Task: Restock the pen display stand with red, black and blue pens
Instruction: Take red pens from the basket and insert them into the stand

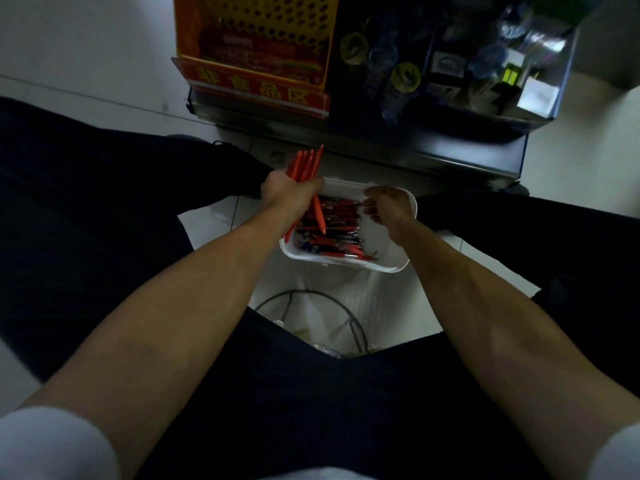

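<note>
The left hand [291,190] is gripping a bundle of red pens [306,164], with its fingers curled round the barrels and the pen ends fanning upward. One pen of the bundle is hanging lower than the rest and pointing down into the tray [391,263]. The tray is sitting on the floor [588,168] between the person's legs and is holding loose pens [332,237] in red and dark colours. The right hand [388,206] is reaching into the tray's far side with its fingers bent downward; whether it is pinching a pen cannot be told. The stand [252,32] is standing just beyond the tray.

Likely faults from this position:

- Slippage. The low-hanging pen is probably loosely held, so adding another pen to the bundle is likely to release it.
- Fanning. The splayed ends are likely to catch on the stand's edge during loading.
- Colour error. The light is dim, so black and blue barrels are hard to separate.
- Tray shift. A sideways pull by the right hand is liable to tip the light tray.
</note>
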`<state>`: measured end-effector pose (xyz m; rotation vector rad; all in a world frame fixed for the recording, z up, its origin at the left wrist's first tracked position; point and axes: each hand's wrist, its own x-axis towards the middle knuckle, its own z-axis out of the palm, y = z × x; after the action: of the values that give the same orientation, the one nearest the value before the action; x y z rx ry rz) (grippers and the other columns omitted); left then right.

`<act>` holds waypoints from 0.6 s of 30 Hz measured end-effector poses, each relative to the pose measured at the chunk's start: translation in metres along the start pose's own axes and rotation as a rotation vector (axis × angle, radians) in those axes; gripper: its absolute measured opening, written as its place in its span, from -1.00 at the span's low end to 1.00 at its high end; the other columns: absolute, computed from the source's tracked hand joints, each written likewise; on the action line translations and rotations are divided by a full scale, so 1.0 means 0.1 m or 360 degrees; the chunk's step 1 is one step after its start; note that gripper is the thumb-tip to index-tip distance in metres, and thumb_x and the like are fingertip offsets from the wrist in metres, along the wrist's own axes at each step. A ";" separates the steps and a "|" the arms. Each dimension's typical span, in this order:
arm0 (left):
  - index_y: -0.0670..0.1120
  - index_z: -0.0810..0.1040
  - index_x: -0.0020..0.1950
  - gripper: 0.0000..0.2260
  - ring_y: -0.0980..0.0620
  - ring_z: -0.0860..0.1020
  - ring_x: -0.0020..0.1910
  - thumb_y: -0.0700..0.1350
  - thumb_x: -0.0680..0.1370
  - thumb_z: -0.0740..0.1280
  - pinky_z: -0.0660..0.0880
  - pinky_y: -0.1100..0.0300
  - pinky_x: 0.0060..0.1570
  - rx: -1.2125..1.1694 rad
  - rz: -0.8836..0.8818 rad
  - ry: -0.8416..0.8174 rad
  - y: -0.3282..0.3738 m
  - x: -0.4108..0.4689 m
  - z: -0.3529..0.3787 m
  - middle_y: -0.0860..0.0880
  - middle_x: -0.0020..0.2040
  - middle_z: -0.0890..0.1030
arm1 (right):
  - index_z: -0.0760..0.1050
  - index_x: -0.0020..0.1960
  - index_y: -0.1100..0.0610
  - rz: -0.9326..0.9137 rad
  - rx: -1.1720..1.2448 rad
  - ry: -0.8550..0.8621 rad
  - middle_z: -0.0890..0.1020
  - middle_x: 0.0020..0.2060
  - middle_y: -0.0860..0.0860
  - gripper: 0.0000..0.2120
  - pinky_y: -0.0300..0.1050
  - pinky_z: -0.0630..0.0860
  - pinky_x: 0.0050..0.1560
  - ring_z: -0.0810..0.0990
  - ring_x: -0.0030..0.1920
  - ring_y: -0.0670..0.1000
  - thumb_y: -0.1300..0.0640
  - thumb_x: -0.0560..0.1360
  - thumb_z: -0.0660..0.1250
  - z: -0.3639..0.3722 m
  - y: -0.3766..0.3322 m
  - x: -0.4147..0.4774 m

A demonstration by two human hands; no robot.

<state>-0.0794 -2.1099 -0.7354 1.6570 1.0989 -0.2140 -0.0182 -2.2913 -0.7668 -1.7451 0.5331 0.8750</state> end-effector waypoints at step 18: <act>-0.11 0.60 -0.17 -0.64 -0.09 0.61 -0.32 0.13 0.27 0.56 0.59 0.04 -0.19 -0.0162 0.0303 -0.0073 0.73 -0.29 0.00 -0.08 -0.32 0.62 | 0.60 -0.08 0.05 -0.0501 -0.0017 -0.0193 0.54 -0.35 0.01 -0.88 -0.21 0.36 -0.40 0.50 -0.39 -0.07 0.15 0.60 0.31 0.04 -0.95 -0.45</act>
<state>-0.0413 -2.1250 -0.6688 1.6455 0.8968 -0.0709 0.0203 -2.2586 -0.6740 -1.7143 0.1667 0.7535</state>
